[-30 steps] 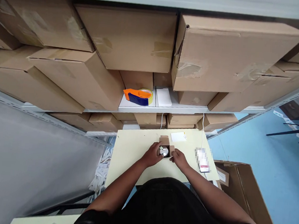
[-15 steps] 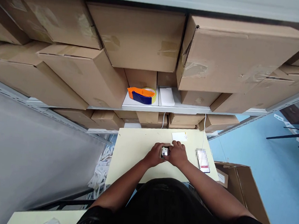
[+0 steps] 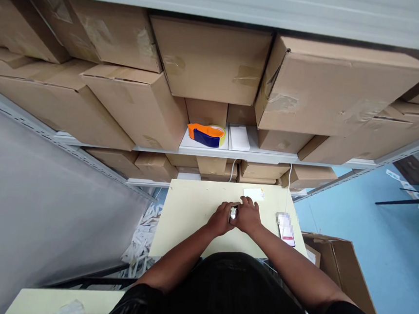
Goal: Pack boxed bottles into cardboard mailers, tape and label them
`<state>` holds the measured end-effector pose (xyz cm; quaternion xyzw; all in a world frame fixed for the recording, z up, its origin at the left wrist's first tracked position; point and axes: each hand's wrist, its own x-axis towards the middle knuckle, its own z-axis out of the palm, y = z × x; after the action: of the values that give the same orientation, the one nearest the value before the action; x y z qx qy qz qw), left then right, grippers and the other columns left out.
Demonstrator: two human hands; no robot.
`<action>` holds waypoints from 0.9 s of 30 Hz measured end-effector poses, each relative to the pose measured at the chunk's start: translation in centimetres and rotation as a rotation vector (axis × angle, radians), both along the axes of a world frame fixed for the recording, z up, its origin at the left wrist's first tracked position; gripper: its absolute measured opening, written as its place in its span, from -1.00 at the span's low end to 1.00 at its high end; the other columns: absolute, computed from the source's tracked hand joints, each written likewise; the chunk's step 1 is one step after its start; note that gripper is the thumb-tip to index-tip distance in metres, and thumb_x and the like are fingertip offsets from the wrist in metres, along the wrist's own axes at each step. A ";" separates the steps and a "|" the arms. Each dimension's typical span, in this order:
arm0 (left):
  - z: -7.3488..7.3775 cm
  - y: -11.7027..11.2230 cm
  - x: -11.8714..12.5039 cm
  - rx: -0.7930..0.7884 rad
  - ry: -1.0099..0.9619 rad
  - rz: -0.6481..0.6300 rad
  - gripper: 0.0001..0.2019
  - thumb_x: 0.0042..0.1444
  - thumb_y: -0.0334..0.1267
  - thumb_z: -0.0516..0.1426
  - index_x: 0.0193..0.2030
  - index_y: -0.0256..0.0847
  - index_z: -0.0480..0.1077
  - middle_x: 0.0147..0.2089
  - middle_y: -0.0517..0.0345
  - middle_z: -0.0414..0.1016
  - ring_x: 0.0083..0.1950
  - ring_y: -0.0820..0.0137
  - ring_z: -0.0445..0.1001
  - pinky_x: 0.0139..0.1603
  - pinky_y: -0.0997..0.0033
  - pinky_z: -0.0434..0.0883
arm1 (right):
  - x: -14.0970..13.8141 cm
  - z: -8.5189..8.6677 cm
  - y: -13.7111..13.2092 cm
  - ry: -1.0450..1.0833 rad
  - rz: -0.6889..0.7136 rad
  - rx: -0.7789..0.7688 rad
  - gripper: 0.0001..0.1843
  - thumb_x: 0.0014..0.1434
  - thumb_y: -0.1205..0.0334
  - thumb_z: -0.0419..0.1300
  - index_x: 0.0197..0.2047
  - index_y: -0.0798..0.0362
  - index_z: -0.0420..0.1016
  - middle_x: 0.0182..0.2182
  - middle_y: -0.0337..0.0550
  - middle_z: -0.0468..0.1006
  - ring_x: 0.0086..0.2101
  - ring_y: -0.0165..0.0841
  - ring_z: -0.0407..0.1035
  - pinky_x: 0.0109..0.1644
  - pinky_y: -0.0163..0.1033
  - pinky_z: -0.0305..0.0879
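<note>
Between my two hands, over the pale yellow table [image 3: 185,223], is a small box [image 3: 233,213] with something shiny and silvery in its dark opening. My left hand [image 3: 221,219] closes around its left side. From the right, my right hand [image 3: 248,216] grips it, fingers bent over the far edge. Most of the box is hidden by the fingers, so what the shiny content is cannot be made out. Just beyond my right hand lies a flat white card or packet [image 3: 253,194]. A phone [image 3: 286,229] with a lit screen lies to the right.
Shelves ahead hold several cardboard boxes [image 3: 210,59]. An orange and blue tape dispenser [image 3: 207,135] and a white box [image 3: 239,138] rest on the middle shelf. A large open carton [image 3: 342,266] stands right of the table. White scraps [image 3: 148,230] lie at the left.
My hands have drawn closer together around the small box, and less of its opening shows. The whole view has shifted slightly.
</note>
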<state>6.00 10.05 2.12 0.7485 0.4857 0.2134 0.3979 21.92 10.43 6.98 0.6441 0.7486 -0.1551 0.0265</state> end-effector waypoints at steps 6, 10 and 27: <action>-0.3 -0.6 -0.3 0.022 0.013 0.035 -0.25 -0.10 -0.39 0.34 0.28 -0.10 0.26 0.19 -0.06 0.32 0.20 0.06 0.37 0.18 0.06 0.44 | 0.9 1.1 -1.7 0.223 0.013 0.278 -0.54 -0.05 0.08 0.36 -0.08 0.13 0.62 0.26 0.22 0.39 0.30 0.08 0.15 0.39 0.09 0.03; -0.4 -0.6 -0.4 -0.031 0.015 0.068 -0.21 -0.12 -0.32 0.40 0.29 -0.15 0.26 0.25 -0.12 0.30 0.26 -0.01 0.35 0.24 0.01 0.39 | 2.1 3.9 -1.4 0.451 -0.070 0.269 -0.55 -0.06 0.08 0.33 -0.07 0.05 0.51 0.08 0.12 0.53 0.01 -0.07 0.46 0.10 -0.04 0.37; 0.0 -1.2 -1.3 -0.025 -0.062 0.109 0.06 -0.21 -0.16 0.47 0.45 -0.06 0.12 0.41 -0.14 0.20 0.41 -0.05 0.24 0.36 -0.05 0.29 | 4.7 9.9 1.1 0.880 -0.240 0.255 -0.64 -0.01 0.05 0.34 -0.17 -0.01 0.43 -0.45 -0.31 0.39 -0.43 -0.36 0.26 -0.34 -0.26 0.21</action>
<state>4.67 8.86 2.08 0.7090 0.5158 0.2515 0.4099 26.63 11.56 16.93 0.5972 0.6221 -0.3220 -0.3907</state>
